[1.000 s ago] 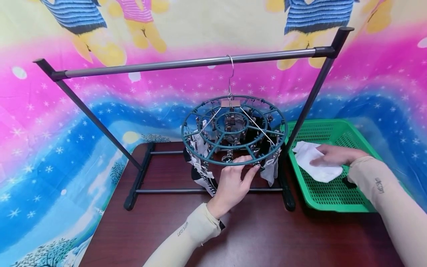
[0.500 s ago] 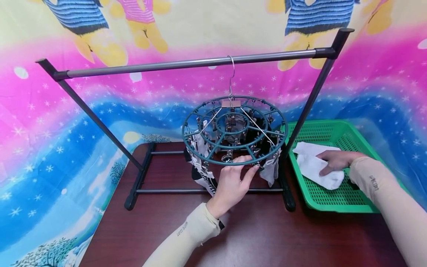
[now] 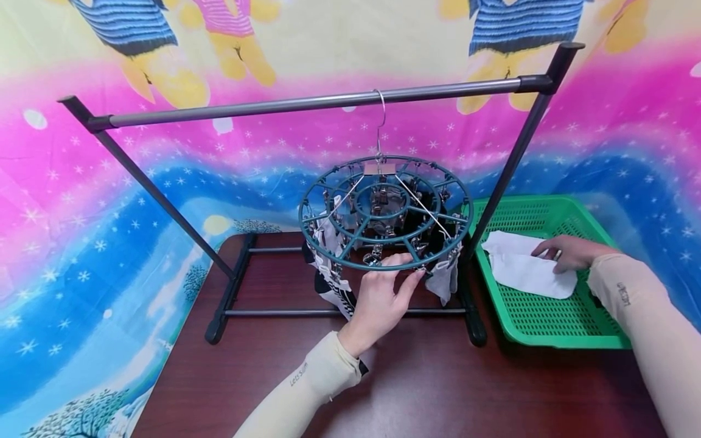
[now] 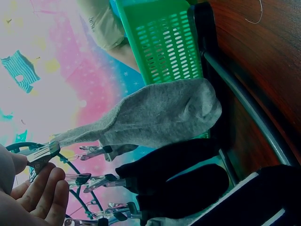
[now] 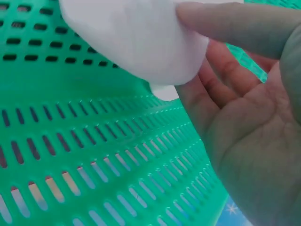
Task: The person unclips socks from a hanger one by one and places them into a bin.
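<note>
Cloth [image 3: 257, 67] with snow painted on it hangs behind everything; in front of you is a dark red-brown table [image 3: 438, 377], with a metal rack [image 3: 235, 110] standing on it; a green basket [image 3: 569, 340] sits to the right of the rack; a round hanger [image 3: 356, 238] hangs from the rack's top. Your right hand [image 3: 580, 252] is at the basket, pinching the white sock [image 3: 533, 277], thumb on one side and fingers on the other; the sock lies in the basket, and it is hard to tell if it is one or two. It looks light, soft and floppy, not likely to slip or break; the open end should be the best place to pinch it flat. Your left hand [image 3: 375, 310] is at the hanger's front edge, thumb and fingers holding a clip [image 4: 44, 154]; a gray sock [image 4: 160, 113] hangs there, with black socks [image 4: 174, 162] nearby; the clip looks small, hard and springy.
</note>
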Tool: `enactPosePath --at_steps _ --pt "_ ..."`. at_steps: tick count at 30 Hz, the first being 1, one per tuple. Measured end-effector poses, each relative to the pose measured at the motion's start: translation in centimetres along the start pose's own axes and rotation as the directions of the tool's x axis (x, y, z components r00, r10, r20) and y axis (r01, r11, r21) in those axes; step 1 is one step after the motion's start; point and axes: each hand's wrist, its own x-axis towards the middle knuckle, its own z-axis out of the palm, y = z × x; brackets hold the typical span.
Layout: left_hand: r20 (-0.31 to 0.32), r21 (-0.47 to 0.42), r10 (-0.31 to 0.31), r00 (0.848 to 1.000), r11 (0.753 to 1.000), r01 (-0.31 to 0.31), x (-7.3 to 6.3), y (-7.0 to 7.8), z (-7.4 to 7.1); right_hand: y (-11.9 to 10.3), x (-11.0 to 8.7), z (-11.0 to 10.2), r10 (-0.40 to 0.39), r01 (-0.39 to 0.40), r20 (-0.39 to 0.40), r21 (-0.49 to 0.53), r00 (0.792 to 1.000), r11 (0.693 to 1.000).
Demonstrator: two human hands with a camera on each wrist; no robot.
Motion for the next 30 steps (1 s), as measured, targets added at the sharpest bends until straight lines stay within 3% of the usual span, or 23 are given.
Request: enactPosePath --at_steps 8,15,18,22,25,30 --pt "0.002 -0.006 -0.002 1.0 1.0 0.002 0.0 -0.2 -0.1 0.0 1.6 0.4 0.03 -0.036 -0.067 -0.087 0.997 0.996" --pt "-0.013 0.008 0.016 1.0 1.0 -0.016 0.0 -0.3 -0.2 -1.0 2.5 0.5 0.048 -0.085 -0.189 -0.191 0.981 0.978" --pt "-0.014 0.009 0.013 1.0 1.0 -0.013 0.1 -0.2 -0.3 -2.0 2.4 0.7 0.089 -0.12 -0.196 -0.151 0.977 0.981" --pt "-0.01 -0.004 -0.003 1.0 1.0 0.003 0.1 -0.2 -0.4 -3.3 2.6 1.0 0.116 -0.114 -0.096 0.021 0.989 0.993" --pt "-0.004 -0.01 -0.012 1.0 1.0 0.012 0.0 -0.2 -0.4 -3.8 2.9 1.5 0.157 -0.157 0.011 0.127 0.988 0.979" --pt "-0.009 0.005 -0.006 1.0 1.0 0.006 0.0 -0.2 -0.3 -3.4 3.0 2.3 0.224 -0.238 0.102 0.147 0.969 0.96"
